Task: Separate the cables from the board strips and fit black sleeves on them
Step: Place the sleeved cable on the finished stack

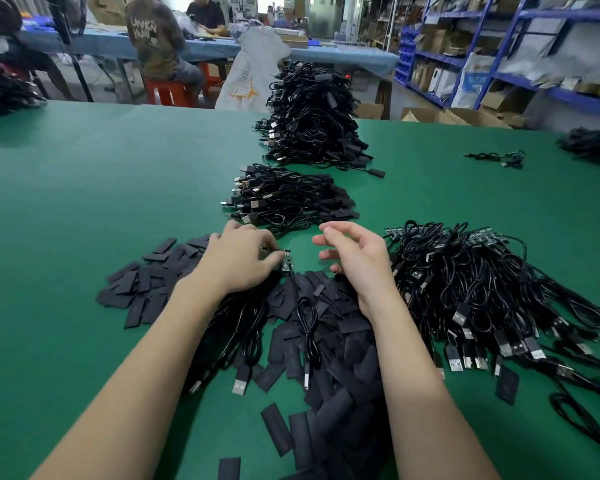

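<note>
A small green board strip (286, 260) with its thin black cable (303, 306) sits pinched in the left hand (238, 259), above scattered flat black sleeves (329, 341). The right hand (355, 252) hovers beside, grip apart, over the green desk (84, 202).

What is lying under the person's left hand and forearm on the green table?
Flat black sleeves and black cables lie under the left hand, which pinches a small circuit board strip. What lies directly beneath the palm is covered.
</note>
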`<state>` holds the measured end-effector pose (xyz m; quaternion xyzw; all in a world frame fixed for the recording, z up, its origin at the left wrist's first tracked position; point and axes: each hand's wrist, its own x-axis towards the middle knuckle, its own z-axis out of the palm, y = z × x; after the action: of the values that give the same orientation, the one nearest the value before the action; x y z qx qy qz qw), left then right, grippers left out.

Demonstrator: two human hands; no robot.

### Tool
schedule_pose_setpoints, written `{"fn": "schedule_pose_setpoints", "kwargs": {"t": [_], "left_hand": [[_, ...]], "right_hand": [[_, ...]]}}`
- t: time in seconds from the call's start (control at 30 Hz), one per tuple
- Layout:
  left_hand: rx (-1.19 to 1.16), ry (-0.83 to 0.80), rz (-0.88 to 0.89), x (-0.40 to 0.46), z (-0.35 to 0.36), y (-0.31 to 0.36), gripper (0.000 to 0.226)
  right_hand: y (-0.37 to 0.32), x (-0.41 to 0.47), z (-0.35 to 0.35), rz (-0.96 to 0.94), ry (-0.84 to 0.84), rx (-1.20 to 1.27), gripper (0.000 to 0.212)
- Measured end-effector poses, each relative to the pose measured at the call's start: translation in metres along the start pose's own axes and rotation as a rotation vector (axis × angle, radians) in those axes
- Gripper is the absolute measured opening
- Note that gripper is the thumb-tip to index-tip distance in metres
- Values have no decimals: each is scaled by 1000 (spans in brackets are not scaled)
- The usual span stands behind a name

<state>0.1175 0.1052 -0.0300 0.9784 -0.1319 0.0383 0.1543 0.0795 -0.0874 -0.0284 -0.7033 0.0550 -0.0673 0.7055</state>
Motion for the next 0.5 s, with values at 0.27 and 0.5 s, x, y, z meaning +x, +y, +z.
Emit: {"fn": "schedule_pose_setpoints", "kwargs": {"t": [0.27, 0.5], "left_hand": [[-1037, 32, -26, -12, -15, 7, 15], [-1362, -144, -179, -17, -11, 17, 31]], "right_hand": [[-5, -4, 6, -3, -171, -6, 8], [-11, -7, 6, 131, -225, 135, 26]]}}
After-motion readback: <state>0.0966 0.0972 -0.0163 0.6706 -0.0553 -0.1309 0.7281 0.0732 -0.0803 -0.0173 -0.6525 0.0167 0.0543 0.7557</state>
